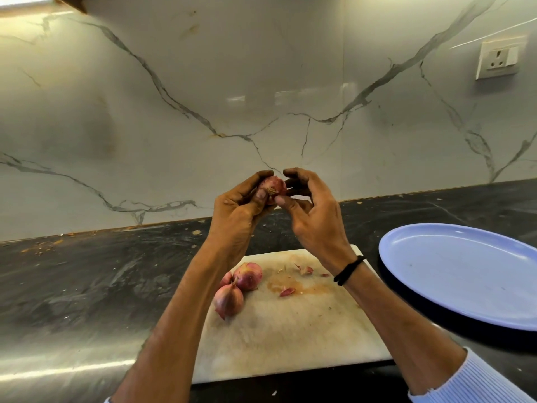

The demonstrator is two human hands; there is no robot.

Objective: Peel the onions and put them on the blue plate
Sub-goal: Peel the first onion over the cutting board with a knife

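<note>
Red onion [273, 189] being held up above chopping board [290, 333]: L hand [238, 210] gripping it, R hand [311, 210] pinching at root end. I'm reading this as peel step underway; next move is calling for skin tearing off, then blue plate [465, 274], sitting right of board.

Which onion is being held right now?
The raised onion, gripped by the left hand and pinched by the right hand; the other onions lie clustered on the cutting board.

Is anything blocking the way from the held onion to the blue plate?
Nothing visible. The left hand and right hand hold the onion above the board; the plate lies to the right, its surface bare, with only open counter between.
</note>
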